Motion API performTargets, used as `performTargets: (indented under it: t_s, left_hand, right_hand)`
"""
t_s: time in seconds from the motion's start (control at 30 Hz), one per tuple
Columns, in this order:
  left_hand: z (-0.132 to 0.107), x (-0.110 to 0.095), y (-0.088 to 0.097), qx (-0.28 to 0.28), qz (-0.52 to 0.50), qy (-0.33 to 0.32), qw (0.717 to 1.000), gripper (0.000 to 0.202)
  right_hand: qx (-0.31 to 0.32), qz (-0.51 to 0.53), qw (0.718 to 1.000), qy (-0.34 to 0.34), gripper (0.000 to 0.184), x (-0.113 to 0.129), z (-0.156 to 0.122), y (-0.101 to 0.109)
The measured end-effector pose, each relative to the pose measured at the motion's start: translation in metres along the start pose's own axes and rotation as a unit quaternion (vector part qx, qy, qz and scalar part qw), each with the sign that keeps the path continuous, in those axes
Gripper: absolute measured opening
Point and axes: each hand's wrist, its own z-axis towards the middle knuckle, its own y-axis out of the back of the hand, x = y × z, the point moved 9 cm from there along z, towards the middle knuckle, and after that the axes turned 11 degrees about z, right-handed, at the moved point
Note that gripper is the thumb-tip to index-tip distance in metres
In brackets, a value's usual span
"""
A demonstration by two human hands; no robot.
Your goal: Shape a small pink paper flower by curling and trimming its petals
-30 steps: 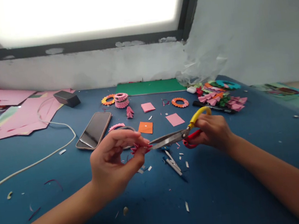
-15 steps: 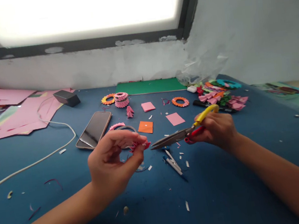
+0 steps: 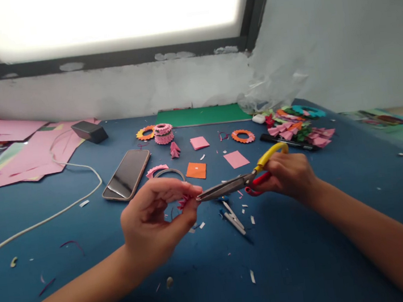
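While left hand (image 3: 151, 222) pinches pink paper (image 3: 184, 202) | right hand (image 3: 287, 175) — scissors (image 3: 227, 186) at edge

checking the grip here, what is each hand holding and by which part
The left hand pinches a pink paper piece between fingertips; the right hand holds the scissors by the handles.

The scissors (image 3: 231, 185) have dull grey metal blades and glossy yellow and red plastic handles. The pink paper piece (image 3: 184, 202) looks matt and creased. The blue tabletop (image 3: 308, 255) is matt, possibly cloth; the phone (image 3: 127, 174) screen shines glassy.
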Motion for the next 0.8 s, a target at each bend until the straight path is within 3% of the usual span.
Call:
performTargets:
  t_s: [0.37, 0.8]
  left_hand:
    - [-0.0018, -0.0023, -0.0049, 0.031, -0.018, -0.02, 0.999, 0.041]
    - [-0.0022, -0.005, -0.0054, 0.028, -0.01, -0.011, 0.999, 0.038]
  right_hand:
    - [0.004, 0.033, 0.999, 0.005, 0.036, 0.0033, 0.0012, 0.0008]
    - [-0.001, 0.031, 0.999, 0.012, 0.042, 0.0055, 0.0033, 0.0015]
